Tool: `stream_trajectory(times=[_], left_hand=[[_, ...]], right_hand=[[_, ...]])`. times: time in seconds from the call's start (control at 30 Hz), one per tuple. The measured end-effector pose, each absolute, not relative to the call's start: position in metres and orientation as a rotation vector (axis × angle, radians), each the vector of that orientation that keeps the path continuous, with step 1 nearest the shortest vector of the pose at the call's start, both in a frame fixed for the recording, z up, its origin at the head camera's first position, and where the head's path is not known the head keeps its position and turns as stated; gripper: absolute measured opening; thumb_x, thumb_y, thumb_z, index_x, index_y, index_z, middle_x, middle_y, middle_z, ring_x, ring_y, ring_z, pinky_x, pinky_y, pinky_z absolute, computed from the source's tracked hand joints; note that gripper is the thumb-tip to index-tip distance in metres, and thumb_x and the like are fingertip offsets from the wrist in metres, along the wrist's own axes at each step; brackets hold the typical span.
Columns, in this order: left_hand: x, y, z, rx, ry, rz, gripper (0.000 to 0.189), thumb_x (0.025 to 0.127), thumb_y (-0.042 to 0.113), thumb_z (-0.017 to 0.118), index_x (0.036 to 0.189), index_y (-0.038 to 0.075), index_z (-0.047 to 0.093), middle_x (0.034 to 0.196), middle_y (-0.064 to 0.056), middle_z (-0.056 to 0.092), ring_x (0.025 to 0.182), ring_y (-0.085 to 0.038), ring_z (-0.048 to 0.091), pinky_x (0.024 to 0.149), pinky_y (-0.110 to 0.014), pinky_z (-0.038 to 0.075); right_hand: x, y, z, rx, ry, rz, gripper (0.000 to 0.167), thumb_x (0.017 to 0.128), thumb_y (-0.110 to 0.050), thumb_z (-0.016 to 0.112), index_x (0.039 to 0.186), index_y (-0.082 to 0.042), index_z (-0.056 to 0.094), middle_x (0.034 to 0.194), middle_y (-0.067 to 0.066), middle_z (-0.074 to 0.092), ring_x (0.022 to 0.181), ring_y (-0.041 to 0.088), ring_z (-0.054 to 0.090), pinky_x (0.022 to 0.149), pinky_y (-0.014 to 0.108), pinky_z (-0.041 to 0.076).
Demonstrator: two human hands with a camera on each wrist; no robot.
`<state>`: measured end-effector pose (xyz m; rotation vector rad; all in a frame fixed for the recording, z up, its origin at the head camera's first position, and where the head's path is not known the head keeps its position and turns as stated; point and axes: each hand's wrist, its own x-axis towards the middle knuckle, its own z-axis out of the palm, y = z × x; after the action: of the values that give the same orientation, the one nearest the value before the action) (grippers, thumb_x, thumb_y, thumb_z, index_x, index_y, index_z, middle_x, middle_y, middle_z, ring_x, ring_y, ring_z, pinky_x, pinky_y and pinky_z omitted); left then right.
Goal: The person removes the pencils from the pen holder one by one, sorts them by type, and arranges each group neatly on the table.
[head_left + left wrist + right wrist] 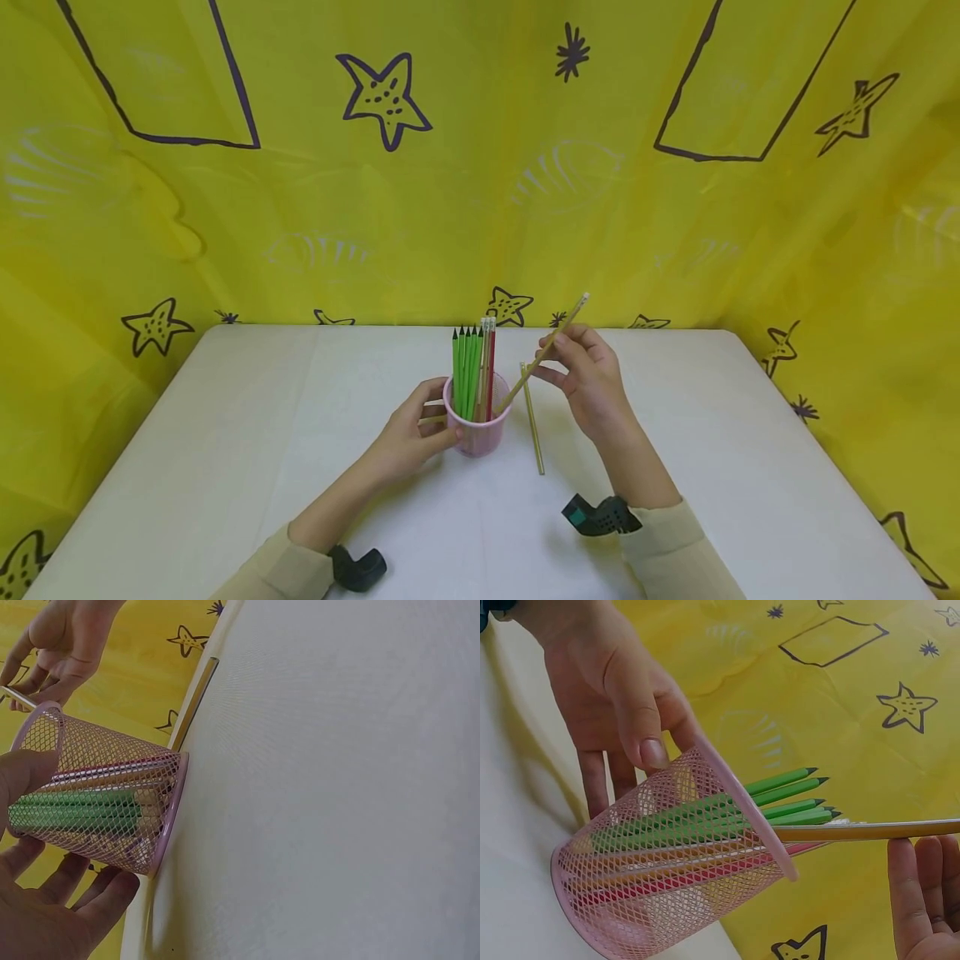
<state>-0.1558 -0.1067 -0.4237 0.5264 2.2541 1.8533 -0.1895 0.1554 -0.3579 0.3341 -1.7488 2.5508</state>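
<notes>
My left hand grips a pink mesh pencil cup by its side, thumb on the near face and fingers behind. Several green pencils with black points upward stand in the cup. Beside them are a red pencil and a gold one, white eraser ends up. The right hand pinches another gold pencil, slanted with its eraser end up and its lower end inside the cup's rim. In the right wrist view this pencil crosses the rim.
On the white table, a further gold pencil lies just right of the cup. A thin gold strip shows by the left fingers. Yellow cloth with drawn starfish hangs behind and at both sides.
</notes>
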Motion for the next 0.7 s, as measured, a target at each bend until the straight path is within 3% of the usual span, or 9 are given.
stream_trajectory(times=[0.27,0.7], left_hand=[[-0.1558,-0.1067,-0.422,0.509,2.252,1.85,0.067,0.09,0.01,0.074,0.146,0.014,0.039,0.144,-0.016,0.048,0.128,-0.037,0.054,0.107,-0.045,0.048],[-0.1572,-0.107,-0.4243,0.505,2.248,1.846,0.067,0.09,0.011,0.074,0.146,0.015,0.039,0.144,-0.016,0.048,0.128,-0.037,0.054,0.107,-0.046,0.049]], right_hand=[[-0.1897,0.1597,-0.3532,0.334,-1.681,2.55,0.014,0.103,-0.005,0.049,0.098,-0.014,0.057,0.09,0.0,0.066,0.081,0.013,0.065,0.078,0.035,0.063],[-0.1906,0.1644,-0.3517,0.302,-1.694,2.515,0.01,0.102,-0.009,0.053,0.095,-0.013,0.058,0.087,0.0,0.065,0.079,0.014,0.063,0.073,0.031,0.062]])
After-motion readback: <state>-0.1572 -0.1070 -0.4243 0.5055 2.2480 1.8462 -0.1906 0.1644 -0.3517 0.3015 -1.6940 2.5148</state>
